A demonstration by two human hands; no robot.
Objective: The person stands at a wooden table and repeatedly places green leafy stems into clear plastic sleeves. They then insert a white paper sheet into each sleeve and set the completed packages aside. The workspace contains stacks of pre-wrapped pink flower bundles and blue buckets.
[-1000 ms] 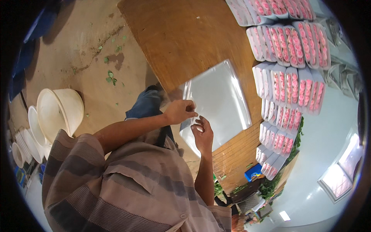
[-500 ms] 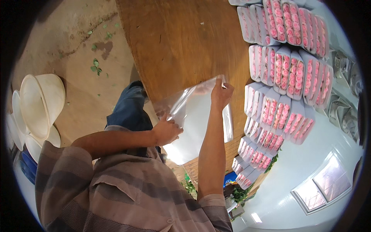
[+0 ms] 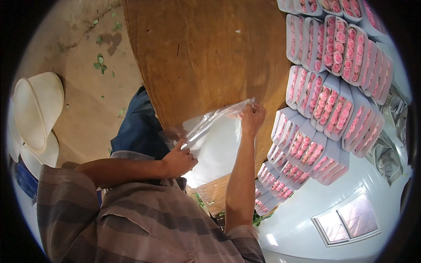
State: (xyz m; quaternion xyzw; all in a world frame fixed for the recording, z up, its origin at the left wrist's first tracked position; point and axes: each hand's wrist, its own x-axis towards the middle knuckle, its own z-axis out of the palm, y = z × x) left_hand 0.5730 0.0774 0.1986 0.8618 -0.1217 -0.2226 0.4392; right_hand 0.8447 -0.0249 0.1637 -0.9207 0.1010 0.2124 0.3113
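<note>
Spread wider than a second ago, in the head view, are the left hand (image 3: 179,161) and the right hand (image 3: 253,118), at lower centre of the frame. Creasing is probably best avoided if the clear plastic sheet (image 3: 219,136) is kept evenly taut. It is stretched between the fingertips above the wooden table (image 3: 206,52): its upper right corner is pinched by the right fingers, its left side touched by bent left fingers, whose grip cannot be told.

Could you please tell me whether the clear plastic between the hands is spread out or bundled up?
Spread out: the clear plastic extends from the left hand to the right hand over the wooden table.
</note>
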